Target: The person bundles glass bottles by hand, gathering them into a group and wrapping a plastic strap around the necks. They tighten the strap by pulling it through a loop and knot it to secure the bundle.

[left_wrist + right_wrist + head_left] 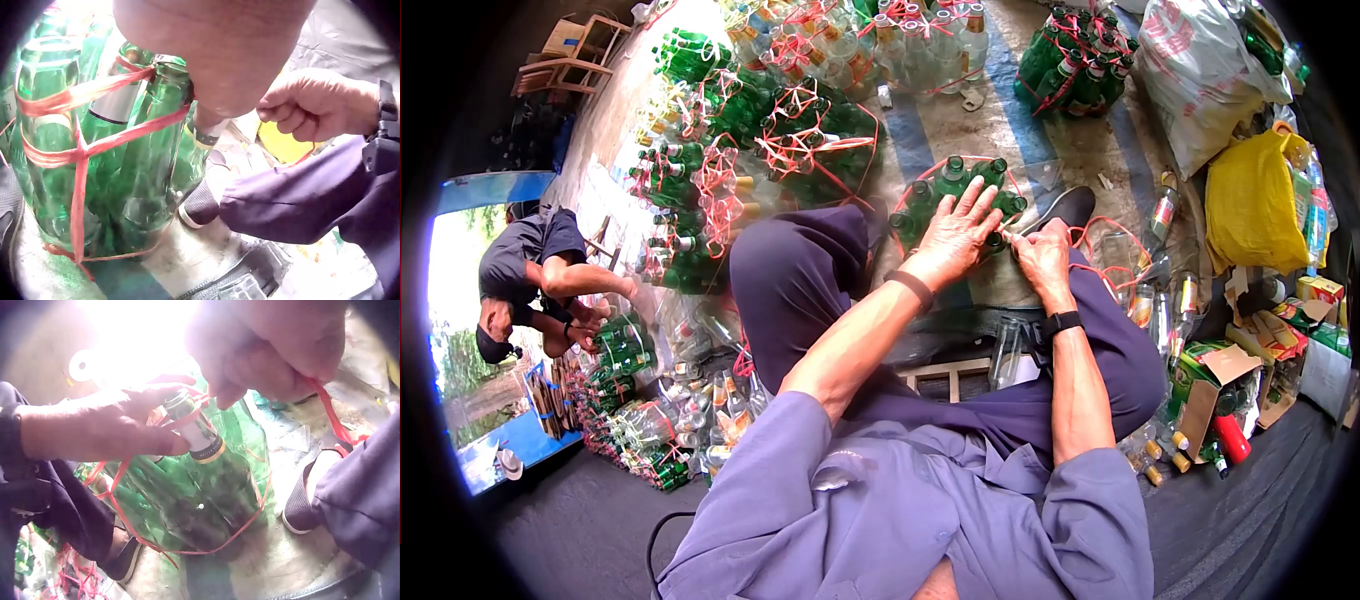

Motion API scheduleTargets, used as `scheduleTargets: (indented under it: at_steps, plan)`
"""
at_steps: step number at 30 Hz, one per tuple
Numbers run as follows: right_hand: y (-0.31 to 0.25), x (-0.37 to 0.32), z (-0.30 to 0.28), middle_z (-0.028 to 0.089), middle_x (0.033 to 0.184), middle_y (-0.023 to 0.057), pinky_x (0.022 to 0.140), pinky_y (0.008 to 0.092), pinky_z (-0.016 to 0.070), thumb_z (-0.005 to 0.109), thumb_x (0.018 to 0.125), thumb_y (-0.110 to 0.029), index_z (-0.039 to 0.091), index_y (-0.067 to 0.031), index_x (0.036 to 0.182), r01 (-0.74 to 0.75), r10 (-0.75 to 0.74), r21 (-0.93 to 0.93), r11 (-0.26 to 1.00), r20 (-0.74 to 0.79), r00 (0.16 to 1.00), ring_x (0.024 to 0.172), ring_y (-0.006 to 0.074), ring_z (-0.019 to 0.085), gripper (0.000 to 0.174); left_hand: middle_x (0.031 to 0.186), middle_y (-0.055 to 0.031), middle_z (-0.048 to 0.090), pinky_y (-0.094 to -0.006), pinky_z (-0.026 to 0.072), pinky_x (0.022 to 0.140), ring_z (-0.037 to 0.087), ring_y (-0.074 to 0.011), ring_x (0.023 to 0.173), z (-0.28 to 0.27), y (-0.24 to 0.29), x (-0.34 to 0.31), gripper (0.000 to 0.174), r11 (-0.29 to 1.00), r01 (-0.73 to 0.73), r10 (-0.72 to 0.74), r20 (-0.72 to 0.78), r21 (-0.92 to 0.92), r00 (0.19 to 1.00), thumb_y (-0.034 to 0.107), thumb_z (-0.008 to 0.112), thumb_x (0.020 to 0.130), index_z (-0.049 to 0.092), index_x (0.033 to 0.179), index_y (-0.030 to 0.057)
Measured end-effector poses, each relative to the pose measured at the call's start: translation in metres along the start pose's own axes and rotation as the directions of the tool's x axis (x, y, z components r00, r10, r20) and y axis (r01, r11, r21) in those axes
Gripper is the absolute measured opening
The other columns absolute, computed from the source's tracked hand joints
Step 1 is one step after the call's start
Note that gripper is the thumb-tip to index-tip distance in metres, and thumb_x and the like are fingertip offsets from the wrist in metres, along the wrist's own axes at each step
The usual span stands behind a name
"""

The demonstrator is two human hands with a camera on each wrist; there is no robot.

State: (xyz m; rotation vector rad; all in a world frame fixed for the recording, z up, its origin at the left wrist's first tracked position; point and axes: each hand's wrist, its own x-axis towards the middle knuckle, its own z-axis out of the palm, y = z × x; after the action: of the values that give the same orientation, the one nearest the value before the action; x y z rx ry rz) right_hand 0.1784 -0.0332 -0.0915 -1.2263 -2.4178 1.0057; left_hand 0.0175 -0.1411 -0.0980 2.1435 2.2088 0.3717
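Floor (962,135): green bottles (953,178) bunched beneath left grip (948,243)
Left grip: opened, rested on them
Right grip (1044,262): closed on red twine (330,412)
Binding: seemingly underway; tightening needed next

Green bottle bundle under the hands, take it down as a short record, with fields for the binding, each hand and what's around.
Bundle: green bottles, grouped upright between the feet
Binding: red strips looped around the bottles
Left hand: fingers spread over the bottle tops
Right hand: fingers curled on a red strip
Right side: yellow bag
Left side: another person, bent over more bottles
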Motion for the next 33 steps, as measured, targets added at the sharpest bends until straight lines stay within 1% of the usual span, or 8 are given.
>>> scheduleTargets:
  at_steps: [3, 11, 16, 21, 23, 24, 25, 33]
  plan:
    - [0.012, -0.004, 0.005, 0.063, 0.063, 0.0176, 0.064, 0.0436, 0.0470, 0.071, 0.082, -0.029, 0.072, -0.0005, 0.068, -0.142, 0.141, 0.082, 0.986, 0.020, 0.990, 0.060, 0.0281, 0.061, 0.032, 0.152, -0.0122, 0.041, -0.0521, 0.0369, 0.102, 0.030, -0.0328, 0.146, 0.002, -0.005, -0.001, 0.051, 0.999, -0.007, 0.007, 0.016, 0.044, 1.000, 0.023, 0.068, 0.084, 0.057, 0.131, 0.0105]
    - [0.013, -0.008, 0.000, 0.057, 0.054, 0.0136, 0.058, 0.0402, 0.0457, 0.069, 0.084, -0.029, 0.071, 0.0006, 0.068, -0.134, 0.135, 0.143, 0.981, 0.005, 0.991, 0.052, 0.0228, 0.056, 0.033, 0.153, -0.0116, 0.041, -0.0516, 0.0372, 0.103, 0.029, -0.0298, 0.148, -0.009, -0.008, 0.000, 0.055, 0.999, -0.028, 0.027, 0.050, 0.030, 0.998, 0.020, 0.067, 0.082, 0.056, 0.134, 0.0097]
    - [0.020, -0.004, 0.008, 0.054, 0.050, 0.0139, 0.054, 0.0401, 0.0438, 0.075, 0.082, -0.029, 0.068, 0.0031, 0.064, -0.049, 0.053, 0.078, 0.996, -0.051, 0.997, 0.048, 0.0224, 0.053, 0.037, 0.153, -0.0146, 0.041, -0.0607, 0.0296, 0.111, 0.030, -0.0352, 0.147, -0.028, -0.004, 0.004, 0.063, 0.998, 0.011, 0.002, 0.202, -0.063, 0.979, 0.020, 0.072, 0.075, 0.055, 0.135, 0.0084]
    - [0.020, -0.004, 0.010, 0.060, 0.066, 0.0184, 0.063, 0.0434, 0.0465, 0.075, 0.082, -0.030, 0.064, 0.0033, 0.060, -0.086, 0.085, 0.025, 0.996, 0.009, 0.996, 0.063, 0.0288, 0.059, 0.042, 0.150, -0.0185, 0.044, -0.0586, 0.0153, 0.120, 0.029, -0.0347, 0.148, -0.093, 0.031, 0.013, 0.064, 0.987, -0.151, 0.151, 0.005, -0.055, 0.988, 0.022, 0.071, 0.078, 0.054, 0.138, 0.0084]
    - [0.042, 0.001, 0.027, 0.068, 0.081, 0.0259, 0.069, 0.0487, 0.0510, 0.071, 0.080, -0.027, 0.074, 0.0011, 0.076, 0.048, -0.064, -0.115, 0.992, -0.133, 0.989, 0.075, 0.0392, 0.066, 0.028, 0.151, -0.0186, 0.043, -0.0564, 0.0128, 0.122, 0.028, -0.0348, 0.149, -0.126, 0.045, 0.012, 0.065, 0.963, -0.237, 0.227, -0.092, -0.126, 0.970, 0.021, 0.070, 0.078, 0.052, 0.139, 0.0081]
    - [0.046, 0.004, 0.029, 0.060, 0.068, 0.0254, 0.063, 0.0474, 0.0463, 0.070, 0.085, -0.033, 0.060, 0.0049, 0.060, 0.328, -0.338, -0.082, 0.941, -0.199, 0.920, 0.065, 0.0323, 0.062, 0.047, 0.151, -0.0186, 0.043, -0.0559, 0.0118, 0.122, 0.028, -0.0352, 0.149, -0.138, 0.052, 0.010, 0.065, 0.951, -0.263, 0.242, -0.137, -0.161, 0.960, 0.021, 0.070, 0.078, 0.052, 0.140, 0.0077]
    - [0.045, 0.004, 0.027, 0.060, 0.069, 0.0256, 0.064, 0.0476, 0.0463, 0.070, 0.084, -0.033, 0.061, 0.0048, 0.060, 0.362, -0.372, -0.085, 0.928, -0.206, 0.905, 0.066, 0.0329, 0.062, 0.046, 0.151, -0.0186, 0.043, -0.0554, 0.0107, 0.123, 0.028, -0.0355, 0.149, -0.150, 0.058, 0.008, 0.065, 0.937, -0.290, 0.256, -0.182, -0.195, 0.949, 0.020, 0.069, 0.079, 0.051, 0.140, 0.0074]
    - [0.022, -0.008, 0.017, 0.061, 0.074, 0.0274, 0.070, 0.0486, 0.0470, 0.071, 0.082, -0.031, 0.066, 0.0042, 0.066, 0.113, -0.120, -0.094, 0.989, -0.077, 0.990, 0.073, 0.0371, 0.062, 0.039, 0.153, -0.0203, 0.039, -0.0562, 0.0082, 0.123, 0.022, -0.0385, 0.151, -0.217, 0.071, -0.030, 0.068, 0.923, -0.349, 0.332, -0.122, -0.164, 0.935, 0.025, 0.073, 0.074, 0.053, 0.136, 0.0070]
